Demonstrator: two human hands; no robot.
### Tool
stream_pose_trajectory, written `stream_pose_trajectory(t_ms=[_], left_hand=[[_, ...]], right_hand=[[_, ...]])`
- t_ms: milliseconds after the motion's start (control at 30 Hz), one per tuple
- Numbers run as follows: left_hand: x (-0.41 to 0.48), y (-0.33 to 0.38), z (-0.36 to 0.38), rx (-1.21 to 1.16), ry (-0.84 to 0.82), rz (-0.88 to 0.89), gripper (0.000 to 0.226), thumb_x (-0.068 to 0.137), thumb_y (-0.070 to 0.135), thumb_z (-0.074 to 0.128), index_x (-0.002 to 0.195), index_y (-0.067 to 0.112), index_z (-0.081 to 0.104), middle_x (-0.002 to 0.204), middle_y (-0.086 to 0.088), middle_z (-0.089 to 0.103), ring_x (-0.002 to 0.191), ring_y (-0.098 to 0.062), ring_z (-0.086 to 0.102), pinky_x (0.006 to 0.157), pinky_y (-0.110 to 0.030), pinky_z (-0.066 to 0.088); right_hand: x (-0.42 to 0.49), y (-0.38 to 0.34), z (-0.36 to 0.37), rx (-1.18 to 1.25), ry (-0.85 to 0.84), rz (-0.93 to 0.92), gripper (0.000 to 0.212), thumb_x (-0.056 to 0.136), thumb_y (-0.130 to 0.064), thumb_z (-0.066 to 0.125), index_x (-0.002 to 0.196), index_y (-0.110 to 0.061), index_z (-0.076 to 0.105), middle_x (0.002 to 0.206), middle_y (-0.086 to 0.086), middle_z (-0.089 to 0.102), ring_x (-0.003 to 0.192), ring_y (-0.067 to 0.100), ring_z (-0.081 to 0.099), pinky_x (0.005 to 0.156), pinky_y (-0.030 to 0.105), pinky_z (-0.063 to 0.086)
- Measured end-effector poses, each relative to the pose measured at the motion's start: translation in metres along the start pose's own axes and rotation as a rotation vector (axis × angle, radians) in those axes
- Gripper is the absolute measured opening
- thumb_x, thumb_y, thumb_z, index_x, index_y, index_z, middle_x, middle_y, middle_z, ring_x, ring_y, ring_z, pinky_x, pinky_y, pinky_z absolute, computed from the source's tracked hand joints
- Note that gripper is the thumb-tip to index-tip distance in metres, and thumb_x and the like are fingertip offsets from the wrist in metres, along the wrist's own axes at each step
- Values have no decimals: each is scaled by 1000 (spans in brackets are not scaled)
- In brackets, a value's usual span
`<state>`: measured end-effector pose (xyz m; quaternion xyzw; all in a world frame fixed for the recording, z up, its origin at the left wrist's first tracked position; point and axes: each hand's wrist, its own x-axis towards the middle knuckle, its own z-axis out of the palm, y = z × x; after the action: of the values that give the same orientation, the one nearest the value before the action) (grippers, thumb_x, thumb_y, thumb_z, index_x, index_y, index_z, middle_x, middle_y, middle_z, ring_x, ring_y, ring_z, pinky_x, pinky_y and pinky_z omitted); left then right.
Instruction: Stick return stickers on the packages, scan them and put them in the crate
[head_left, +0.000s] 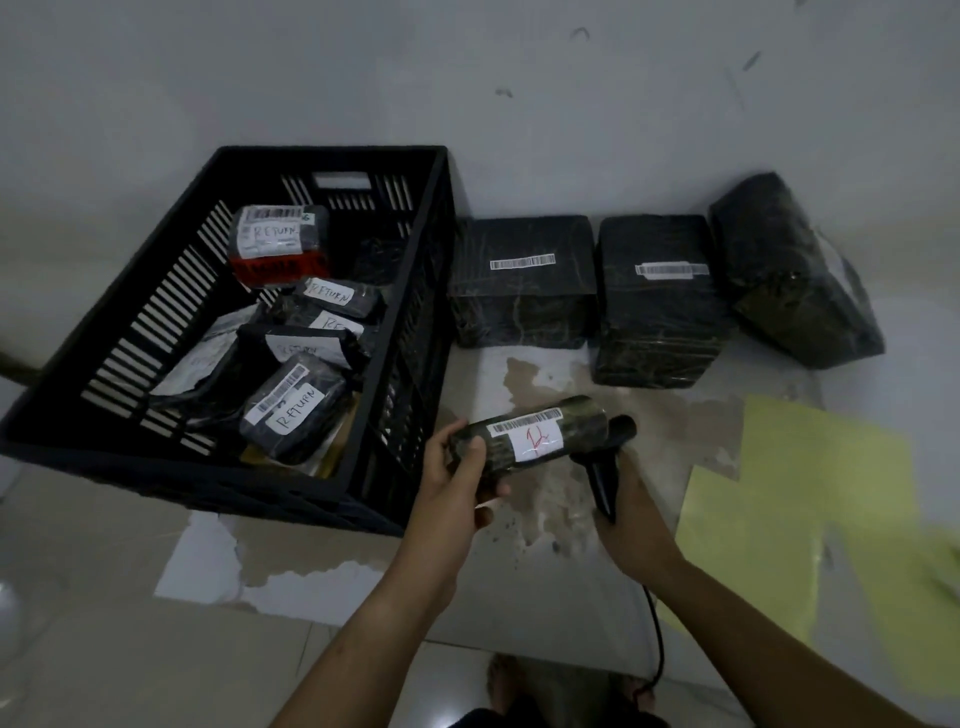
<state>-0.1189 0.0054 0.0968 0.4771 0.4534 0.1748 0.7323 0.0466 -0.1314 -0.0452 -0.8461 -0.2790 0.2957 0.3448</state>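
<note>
The rolled package (530, 436) is held just right of the crate (218, 480), its long axis running away from the crate. We see the left hand (457, 478) curled round the crate-side end, hence nearer the crate, and the right hand (631, 525) wrapped round the handle of the scanner (608, 467) at the far end. Whether the scanner head touches the package we cannot tell, and the red mark on its sticker (537, 440) is illegible.

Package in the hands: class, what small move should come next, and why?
Probably tilt the scanner onto the barcode: the left hand holds the stickered package label-up, and the right hand holds the scanner beside it.
</note>
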Motion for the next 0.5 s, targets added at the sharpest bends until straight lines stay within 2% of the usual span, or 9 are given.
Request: stream_pose_trajectory(t_ms=[167, 300, 500], left_hand=[[0, -6, -1, 30, 48, -18, 20, 107, 33, 50, 125, 38, 58, 114, -2, 74, 74, -12, 66, 62, -27, 43], [-2, -11, 3, 54, 33, -25, 21, 107, 32, 50, 125, 37, 58, 115, -3, 74, 75, -12, 65, 62, -27, 42], [-6, -21, 17, 93, 15, -28, 21, 107, 31, 49, 127, 36, 57, 115, -3, 73, 75, -11, 66, 63, -27, 43]], right_hand=[[15, 9, 10, -116, 36, -43, 83, 89, -2, 61, 157, -14, 14, 137, 15, 48, 119, 31, 51, 98, 36, 43], [26, 30, 16, -298, 118, -56, 84, 84, -17, 65, 155, -11, 21, 140, 17, 51, 121, 34, 52, 103, 48, 43], [20, 23, 12, -324, 66, -50, 86, 80, -32, 75, 150, -10, 30, 134, 15, 52, 116, 36, 50, 97, 44, 43]])
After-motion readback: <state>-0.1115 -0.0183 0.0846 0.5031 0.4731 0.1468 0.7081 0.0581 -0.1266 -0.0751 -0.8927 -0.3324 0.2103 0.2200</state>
